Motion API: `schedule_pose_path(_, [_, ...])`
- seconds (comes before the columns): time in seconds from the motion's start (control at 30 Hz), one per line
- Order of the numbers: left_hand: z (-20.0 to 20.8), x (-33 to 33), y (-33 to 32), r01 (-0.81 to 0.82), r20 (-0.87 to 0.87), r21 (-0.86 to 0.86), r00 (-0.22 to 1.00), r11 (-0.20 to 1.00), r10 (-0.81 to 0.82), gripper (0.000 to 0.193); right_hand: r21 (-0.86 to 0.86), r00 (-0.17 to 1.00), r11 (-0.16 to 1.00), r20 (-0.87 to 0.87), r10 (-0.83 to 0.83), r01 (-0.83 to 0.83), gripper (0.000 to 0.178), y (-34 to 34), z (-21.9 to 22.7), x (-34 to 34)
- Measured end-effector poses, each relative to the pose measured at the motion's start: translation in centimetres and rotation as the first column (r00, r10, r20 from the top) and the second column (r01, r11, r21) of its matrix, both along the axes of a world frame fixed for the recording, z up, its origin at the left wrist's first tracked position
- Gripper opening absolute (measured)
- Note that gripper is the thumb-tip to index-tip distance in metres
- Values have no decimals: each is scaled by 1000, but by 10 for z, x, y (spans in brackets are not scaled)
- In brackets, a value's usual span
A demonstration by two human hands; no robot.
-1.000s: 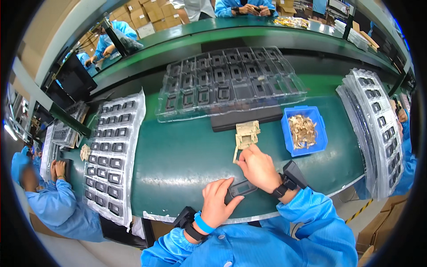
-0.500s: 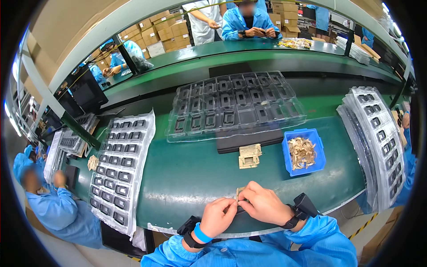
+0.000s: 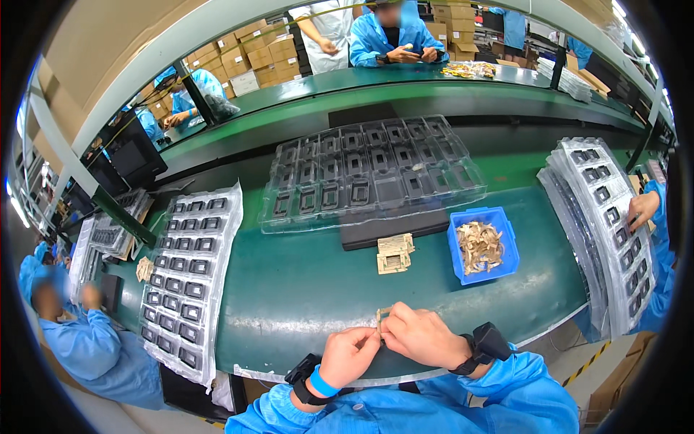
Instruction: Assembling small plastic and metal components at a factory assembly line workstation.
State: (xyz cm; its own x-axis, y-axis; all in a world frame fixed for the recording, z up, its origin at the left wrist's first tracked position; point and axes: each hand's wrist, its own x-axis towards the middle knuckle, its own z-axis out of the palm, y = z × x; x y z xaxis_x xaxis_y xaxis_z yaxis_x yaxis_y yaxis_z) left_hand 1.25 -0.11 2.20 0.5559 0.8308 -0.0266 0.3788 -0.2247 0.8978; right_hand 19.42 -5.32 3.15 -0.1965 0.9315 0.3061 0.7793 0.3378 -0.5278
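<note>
Near the front edge of the green table, my hands meet fingertip to fingertip. My right hand (image 3: 421,337) pinches a small tan paper-like frame piece (image 3: 379,315), part of which stands up beyond the fingers. Against its lower end press the closed thumb and forefinger of my left hand (image 3: 348,356). The fingers cover most of the piece. Farther off lies a small stack of similar tan frames (image 3: 395,254). To its right a blue bin (image 3: 515,246) holds a heap of tan paper scraps (image 3: 479,247).
A clear tray (image 3: 434,202) of black rectangular frames rests on a black block (image 3: 394,231). Filled trays also lie at left (image 3: 223,239) and in a stack at right (image 3: 571,217), where another person's hand (image 3: 643,210) touches them. A co-worker (image 3: 94,340) sits at left.
My view has shifted a little, moving the scene leftward. My fingers still meet, with more of the tan piece showing. Another person's hand has come onto the right tray stack.
</note>
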Motion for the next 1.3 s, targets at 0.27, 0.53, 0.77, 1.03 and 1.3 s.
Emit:
schedule_pose_path(0.27, [1, 3, 0, 11, 171, -194, 985, 981, 22, 16, 233, 995, 972, 100, -1, -23, 23, -1, -4, 5])
schedule_pose_path(0.53, [15, 13, -1, -59, 106, -42, 992, 997, 64, 14, 247, 999, 969, -45, 22, -10, 18, 1, -1, 12])
schedule_pose_path(0.77, [19, 13, -4, -47, 60, 51, 997, 998, 44, 12, 278, 998, 961, -52, 35, -19, 20, -4, -1, 13])
schedule_pose_path(1.03, [23, 14, -2, -24, 43, 60, 999, 998, 22, 11, 289, 999, 957, -3, 42, -39, 19, -4, 0, 15])
schedule_pose_path(1.3, [25, 14, -3, -30, 61, 57, 998, 998, 27, 11, 303, 999, 952, 16, 42, -45, 20, -3, 1, 14])
